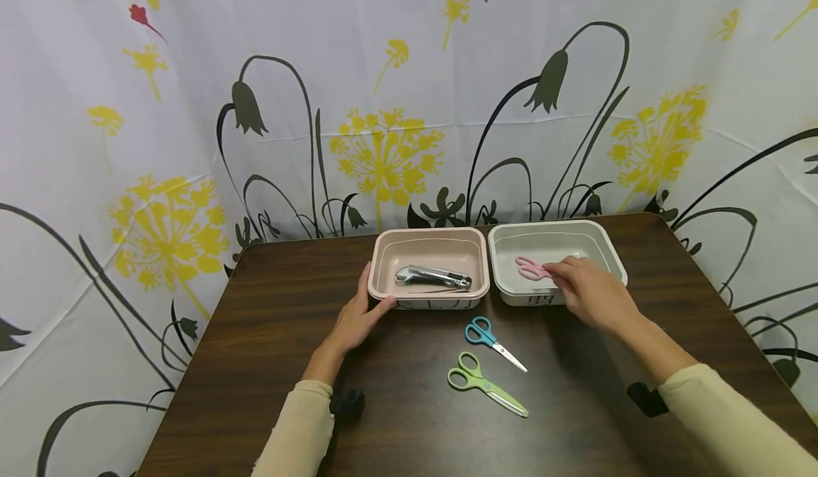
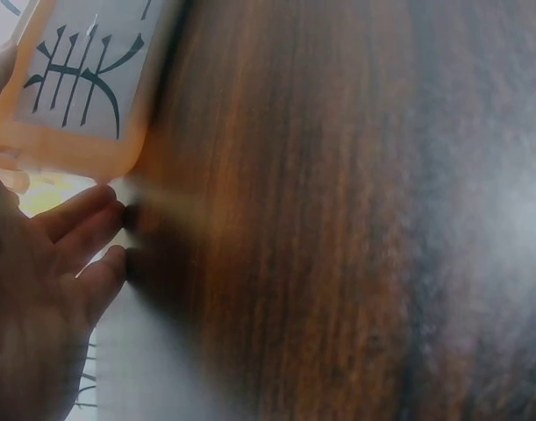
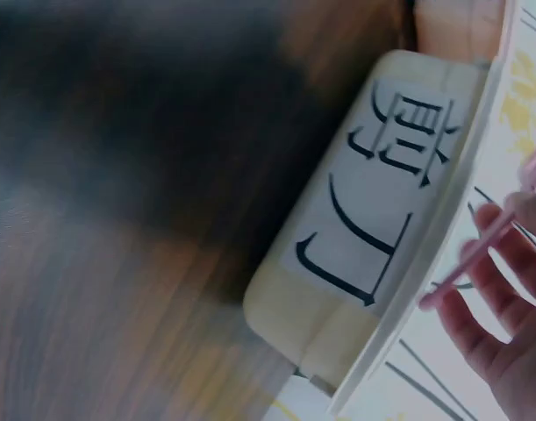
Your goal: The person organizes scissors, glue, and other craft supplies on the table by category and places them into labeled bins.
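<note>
My right hand (image 1: 591, 289) pinches a pair of small pink scissors (image 1: 529, 267) by one end, with the handle loops pointing left over the pale grey box (image 1: 549, 232). In the right wrist view, the scissors (image 3: 478, 250) show above the box rim, between thumb and fingers. My left hand (image 1: 354, 321) holds the front left corner of the pink box (image 1: 428, 236), thumb at the front rim and fingers along the side. Inside that box lies a silver utility knife (image 1: 434, 277). A label with black characters is on the front of the grey box (image 3: 364, 202).
Blue-handled scissors (image 1: 482, 333) and green scissors (image 1: 482, 381) lie on the dark wooden table (image 1: 287, 285) in front of the boxes, blades toward the lower right. Behind the table hangs a white curtain (image 1: 287, 157) with flower prints. The two boxes stand side by side near the back edge.
</note>
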The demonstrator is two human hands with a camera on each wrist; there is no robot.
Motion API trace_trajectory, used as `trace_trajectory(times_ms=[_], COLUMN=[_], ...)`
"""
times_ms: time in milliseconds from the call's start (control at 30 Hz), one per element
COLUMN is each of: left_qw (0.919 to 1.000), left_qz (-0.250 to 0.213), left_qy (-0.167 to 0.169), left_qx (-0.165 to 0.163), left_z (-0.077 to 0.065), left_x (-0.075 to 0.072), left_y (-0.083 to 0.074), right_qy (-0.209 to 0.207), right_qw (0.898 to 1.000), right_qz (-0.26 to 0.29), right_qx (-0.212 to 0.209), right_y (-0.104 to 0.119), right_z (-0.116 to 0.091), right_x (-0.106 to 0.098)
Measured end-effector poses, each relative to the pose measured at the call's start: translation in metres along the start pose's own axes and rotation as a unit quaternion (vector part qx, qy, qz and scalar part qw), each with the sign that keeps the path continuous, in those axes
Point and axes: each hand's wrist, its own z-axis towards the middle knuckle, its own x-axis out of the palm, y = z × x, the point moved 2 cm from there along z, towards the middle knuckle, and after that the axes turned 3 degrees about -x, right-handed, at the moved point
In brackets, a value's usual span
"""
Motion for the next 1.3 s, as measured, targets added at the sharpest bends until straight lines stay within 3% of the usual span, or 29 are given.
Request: trace_trajectory(times_ms=[200,333,533,733,933,1300], left_qw=[1.0000,1.0000,1.0000,0.9999,0.9999,0.9998], left_qz=[0.001,0.003,0.002,0.001,0.005,0.006], left_qy=[0.007,0.002,0.008,0.012,0.014,0.014], left_qx=[0.000,-0.005,-0.003,-0.005,-0.003,-0.009], left_z=[0.000,0.001,0.002,0.001,0.001,0.000], left_x=[0.001,0.000,-0.001,-0.001,-0.002,-0.002], left_y=[0.000,0.001,0.001,0.000,-0.003,-0.003], right_qy=[0.101,0.134,0.155,0.185,0.188,0.193], right_qw=[0.993,0.985,0.975,0.967,0.964,0.967], right_qz=[0.038,0.078,0.095,0.106,0.119,0.120], right_qx=[0.040,0.077,0.124,0.135,0.148,0.117], right_y=[-0.012,-0.018,-0.024,-0.029,-0.033,-0.035], right_z=[0.018,0.031,0.044,0.047,0.044,0.039], right_x=[-0.001,0.003,0.009,0.018,0.021,0.025])
